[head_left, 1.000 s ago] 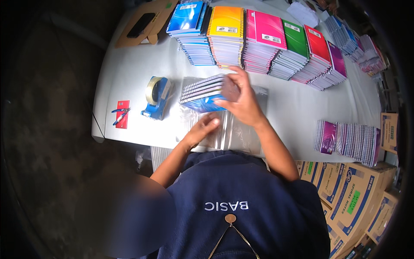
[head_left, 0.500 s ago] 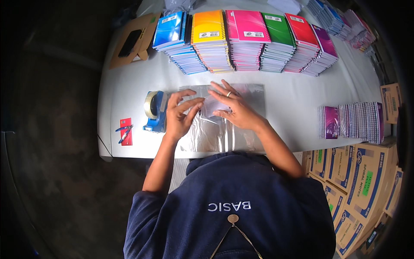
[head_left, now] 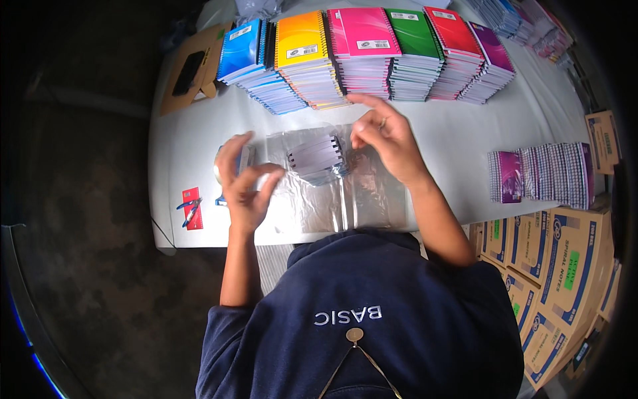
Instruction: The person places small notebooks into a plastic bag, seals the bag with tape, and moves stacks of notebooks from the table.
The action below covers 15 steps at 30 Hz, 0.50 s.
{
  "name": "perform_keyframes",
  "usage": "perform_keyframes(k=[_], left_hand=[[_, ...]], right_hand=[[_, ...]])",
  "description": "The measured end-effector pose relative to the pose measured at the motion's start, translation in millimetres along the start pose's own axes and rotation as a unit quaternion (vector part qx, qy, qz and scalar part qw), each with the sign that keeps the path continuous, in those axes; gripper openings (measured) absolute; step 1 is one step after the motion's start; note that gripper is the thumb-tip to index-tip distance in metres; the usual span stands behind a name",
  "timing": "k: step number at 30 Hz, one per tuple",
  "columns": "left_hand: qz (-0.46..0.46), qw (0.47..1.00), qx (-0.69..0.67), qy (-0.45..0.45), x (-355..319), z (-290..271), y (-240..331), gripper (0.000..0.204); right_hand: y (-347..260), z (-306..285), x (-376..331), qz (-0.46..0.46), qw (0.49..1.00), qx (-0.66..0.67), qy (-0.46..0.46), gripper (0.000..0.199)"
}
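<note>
Head view: both open hands, left hand [head_left: 244, 181] and right hand [head_left: 385, 136], hover beside bagged notebooks [head_left: 318, 158] mid-table; sealing the clear bag [head_left: 332, 199] likely comes next.

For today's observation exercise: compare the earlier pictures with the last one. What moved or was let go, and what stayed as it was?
Both hands have let go. The right hand lifted off the small stack of notebooks, now lying inside the clear plastic bag. The left hand drew back left, over the tape dispenser. The row of coloured notebook stacks and the red cutter stayed put.
</note>
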State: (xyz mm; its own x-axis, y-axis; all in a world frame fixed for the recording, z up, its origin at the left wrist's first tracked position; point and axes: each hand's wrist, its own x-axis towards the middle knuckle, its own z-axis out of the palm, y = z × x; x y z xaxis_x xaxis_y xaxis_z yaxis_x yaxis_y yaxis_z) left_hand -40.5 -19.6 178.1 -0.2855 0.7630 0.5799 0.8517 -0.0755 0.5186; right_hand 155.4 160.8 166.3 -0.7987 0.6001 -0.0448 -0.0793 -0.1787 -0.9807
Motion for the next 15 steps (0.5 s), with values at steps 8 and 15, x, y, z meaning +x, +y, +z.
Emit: perform_keyframes(k=[8, 15], left_hand=[[-0.228, 0.932, -0.246, -0.135, -69, 77, -44, 0.137], [-0.265, 0.914, -0.305, -0.033, -45, 100, -28, 0.11]], right_hand=[[111, 6, -2, -0.188, 0.965, -0.171, -0.071, 0.108], [122, 33, 14, -0.202, 0.976, -0.08, -0.016, 0.091]])
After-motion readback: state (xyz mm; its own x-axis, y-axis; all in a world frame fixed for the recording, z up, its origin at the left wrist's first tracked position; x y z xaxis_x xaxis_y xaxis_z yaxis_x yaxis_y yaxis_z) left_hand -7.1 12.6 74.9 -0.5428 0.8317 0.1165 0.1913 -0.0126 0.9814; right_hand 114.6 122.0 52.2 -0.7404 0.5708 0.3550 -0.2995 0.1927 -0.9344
